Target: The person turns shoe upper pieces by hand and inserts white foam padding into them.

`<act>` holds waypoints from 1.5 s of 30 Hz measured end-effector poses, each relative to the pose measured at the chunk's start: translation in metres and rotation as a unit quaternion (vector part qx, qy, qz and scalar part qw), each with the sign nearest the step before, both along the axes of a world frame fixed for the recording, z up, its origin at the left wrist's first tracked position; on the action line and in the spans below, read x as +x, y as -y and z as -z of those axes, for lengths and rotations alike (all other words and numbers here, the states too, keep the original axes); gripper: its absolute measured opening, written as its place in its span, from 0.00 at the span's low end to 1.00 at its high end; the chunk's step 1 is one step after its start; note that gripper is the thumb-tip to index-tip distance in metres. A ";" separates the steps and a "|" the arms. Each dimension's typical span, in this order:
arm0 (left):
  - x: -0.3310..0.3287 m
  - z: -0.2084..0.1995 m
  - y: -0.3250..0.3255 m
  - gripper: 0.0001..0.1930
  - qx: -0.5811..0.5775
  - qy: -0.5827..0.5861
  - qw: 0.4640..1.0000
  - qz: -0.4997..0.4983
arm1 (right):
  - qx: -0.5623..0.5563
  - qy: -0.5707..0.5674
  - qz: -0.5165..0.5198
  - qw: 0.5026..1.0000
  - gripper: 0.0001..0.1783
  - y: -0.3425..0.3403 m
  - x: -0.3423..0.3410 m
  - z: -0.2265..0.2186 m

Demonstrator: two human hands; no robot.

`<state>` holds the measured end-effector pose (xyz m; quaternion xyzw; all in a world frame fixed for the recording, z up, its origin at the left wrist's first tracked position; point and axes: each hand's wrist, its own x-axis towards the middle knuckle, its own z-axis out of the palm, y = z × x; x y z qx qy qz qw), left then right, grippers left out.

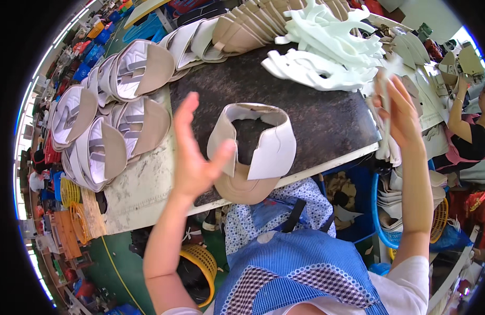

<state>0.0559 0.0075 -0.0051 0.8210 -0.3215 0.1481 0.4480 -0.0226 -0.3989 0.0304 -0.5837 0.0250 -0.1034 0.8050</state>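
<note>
Looks like a fitting step, imo: the beige cap [273, 154] sits mid-frame on a dark board [329, 123], brim toward the bottom. Left hand [196, 169] is spread, gripping nothing; can't tell if its thumb touches the cap. Right hand [402, 115], upper right, pinches a pale strip [387, 118], too blurry to make out its shape. Next move probably calls for bringing that strip across. Cap's far inside is partly hidden.

I am looking at a pale table [134, 211] carrying a dark mat [329, 128], where one cap [274, 149] is resting, its beige brim [245, 190] pointing toward the front edge. White foam pieces [316, 71] are lying heaped farther back, and stacked caps [157, 71] are crowding the left side.
</note>
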 end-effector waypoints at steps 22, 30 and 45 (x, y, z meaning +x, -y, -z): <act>0.009 0.013 -0.005 0.26 -0.127 -0.483 0.859 0.115 | -0.585 0.129 -0.256 0.758 0.10 -0.171 0.078 0.012; 0.007 0.008 -0.008 0.23 -0.121 -0.485 0.856 0.131 | -0.573 0.108 -0.242 0.776 0.10 -0.170 0.077 0.011; -0.020 0.003 0.019 0.14 -0.030 -0.256 0.966 -0.030 | -0.604 0.110 -0.086 0.785 0.15 -0.155 0.054 0.016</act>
